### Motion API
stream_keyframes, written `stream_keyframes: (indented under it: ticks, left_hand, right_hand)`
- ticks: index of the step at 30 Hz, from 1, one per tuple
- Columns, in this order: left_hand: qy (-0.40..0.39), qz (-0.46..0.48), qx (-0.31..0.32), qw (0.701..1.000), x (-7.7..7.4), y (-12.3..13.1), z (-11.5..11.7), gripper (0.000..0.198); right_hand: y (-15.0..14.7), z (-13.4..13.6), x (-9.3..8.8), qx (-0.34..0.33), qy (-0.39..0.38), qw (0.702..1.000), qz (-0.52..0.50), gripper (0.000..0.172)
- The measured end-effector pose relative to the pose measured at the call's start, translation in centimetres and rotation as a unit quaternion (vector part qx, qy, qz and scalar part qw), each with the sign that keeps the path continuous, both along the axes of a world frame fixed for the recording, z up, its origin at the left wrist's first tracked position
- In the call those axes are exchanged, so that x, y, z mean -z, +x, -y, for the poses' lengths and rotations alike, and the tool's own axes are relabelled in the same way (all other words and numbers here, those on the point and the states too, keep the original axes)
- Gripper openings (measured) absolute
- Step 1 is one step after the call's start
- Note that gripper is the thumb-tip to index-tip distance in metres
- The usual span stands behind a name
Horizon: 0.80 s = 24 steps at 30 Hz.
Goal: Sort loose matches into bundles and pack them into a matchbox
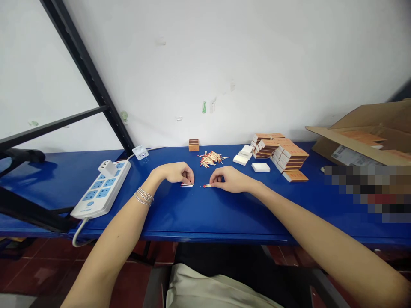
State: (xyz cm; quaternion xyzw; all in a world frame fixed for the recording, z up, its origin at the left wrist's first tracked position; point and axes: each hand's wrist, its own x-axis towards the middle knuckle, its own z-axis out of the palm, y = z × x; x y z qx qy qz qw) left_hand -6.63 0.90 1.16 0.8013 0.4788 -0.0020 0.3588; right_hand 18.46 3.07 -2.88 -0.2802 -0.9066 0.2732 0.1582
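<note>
My left hand (178,172), with bracelets on its wrist, is bent over the blue table. Its fingers are pinched together at the end of a few red-tipped matches (186,185) that lie side by side. Facing it, my right hand (228,179) is closed in a pinch on several matches (207,185), their red heads pointing left. Just behind both hands lies a loose heap of matches (211,158). White matchbox trays (260,167) rest beyond my right hand, one apart from the others.
Stacked orange matchboxes (290,156) stand at the right rear, near an open cardboard box (353,147). A small group of matchboxes (194,145) sits by the wall. On the left are a power strip (102,188) with a cable and a black metal frame (93,81).
</note>
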Motion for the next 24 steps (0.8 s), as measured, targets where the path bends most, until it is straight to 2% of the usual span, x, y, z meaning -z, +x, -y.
stream_keyframes:
  ticks: [10,24]
  left_hand:
    - [-0.027,-0.008,-0.015,0.999,-0.34,-0.02,0.23,0.024]
    - [-0.022,-0.018,-0.024,0.999,-0.72,0.14,0.51,0.021]
  right_hand:
    - [-0.13,0.33,-0.66,0.003,0.01,1.0,0.007,0.013]
    - [-0.66,0.63,-0.11,0.005,0.022,1.0,-0.015,0.013]
